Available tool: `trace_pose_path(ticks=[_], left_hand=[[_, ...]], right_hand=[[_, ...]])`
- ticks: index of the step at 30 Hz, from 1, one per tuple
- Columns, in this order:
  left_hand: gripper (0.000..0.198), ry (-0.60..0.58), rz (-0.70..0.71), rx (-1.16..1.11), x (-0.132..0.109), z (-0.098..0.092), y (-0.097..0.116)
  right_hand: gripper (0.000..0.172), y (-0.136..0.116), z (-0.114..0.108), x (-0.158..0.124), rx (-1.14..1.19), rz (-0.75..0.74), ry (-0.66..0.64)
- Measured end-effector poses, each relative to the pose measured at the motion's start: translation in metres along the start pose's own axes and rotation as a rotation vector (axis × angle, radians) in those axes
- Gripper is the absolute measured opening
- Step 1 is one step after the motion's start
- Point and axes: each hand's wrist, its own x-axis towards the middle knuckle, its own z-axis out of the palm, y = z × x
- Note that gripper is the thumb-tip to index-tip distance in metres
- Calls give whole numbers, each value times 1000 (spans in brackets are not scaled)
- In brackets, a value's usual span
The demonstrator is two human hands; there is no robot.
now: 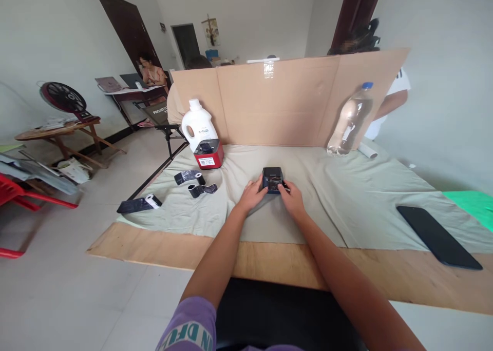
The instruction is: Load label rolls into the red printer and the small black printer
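A small black box-shaped device, which looks like a portable receipt printer (273,173), rests on the cloth in front of me. My left hand (252,194) grips its left side, thumb at the front corner. Against the right side presses my right hand (291,196), with its thumb on the front edge. Fine detail on the printer's front is too small to make out. To the left lie several partly unrolled rolls of dark paper (203,189), one with a white end (153,201). Behind them sits a red and black box-shaped device (210,158) with a white label.
A white jug (200,125) stands behind the red device. Cardboard (277,104) walls off the back of the table. A clear bottle with a blue cap (351,120) leans at the back right. A dark phone (439,235) lies at the right front. Other people sit beyond the cardboard.
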Motion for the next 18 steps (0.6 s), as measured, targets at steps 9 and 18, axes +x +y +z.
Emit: trace_pose_path(ticks=[9,18], left_hand=[[102,-15,21,32,-4,0,10],[107,12,26,100,9,5,4]], right_hand=[[49,-1,0,3,-71,13,2],[50,-2,-3,5,-141,39,-43]])
